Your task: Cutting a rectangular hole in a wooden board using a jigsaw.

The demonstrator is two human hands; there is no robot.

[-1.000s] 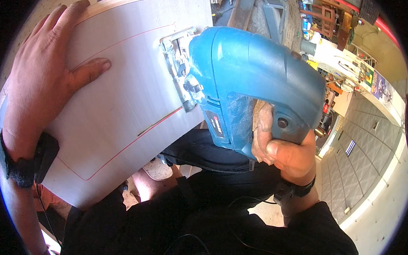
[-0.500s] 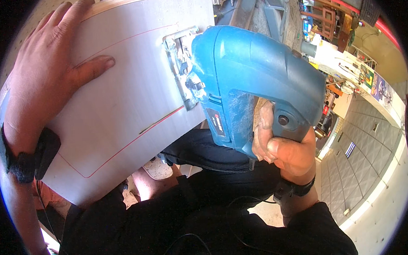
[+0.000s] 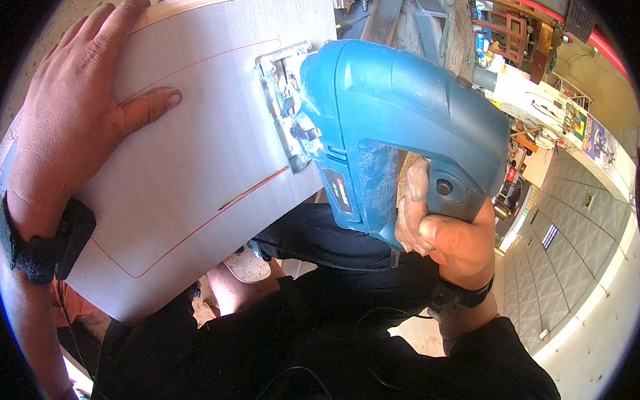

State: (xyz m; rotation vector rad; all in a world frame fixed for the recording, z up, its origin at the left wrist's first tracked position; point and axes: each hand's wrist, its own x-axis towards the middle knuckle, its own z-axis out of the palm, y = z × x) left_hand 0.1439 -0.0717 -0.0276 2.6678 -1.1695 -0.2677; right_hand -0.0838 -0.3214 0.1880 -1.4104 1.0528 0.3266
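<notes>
A pale grey board (image 3: 185,169) with red marked lines and a wooden top edge spans the left half. My left hand (image 3: 84,109) lies on it, fingers spread along the upper edge and thumb stretched out on the face. A blue jigsaw (image 3: 401,98) rests with its metal base plate (image 3: 281,109) on the board's right part, beside the red lines; the blade and cut are hard to make out. My right hand (image 3: 452,245) is closed round the jigsaw's handle, fingers inside the grip.
A grey metal frame (image 3: 430,27) stands behind the board. Right of it are a cluttered shelf of tools and parts (image 3: 519,38), red tubing (image 3: 604,49) and a tiled surface (image 3: 568,248). My legs in black clothing (image 3: 290,342) are below.
Over the last second the jigsaw, board and left hand have shifted very slightly up and to the right in view; both hands keep the same hold.
</notes>
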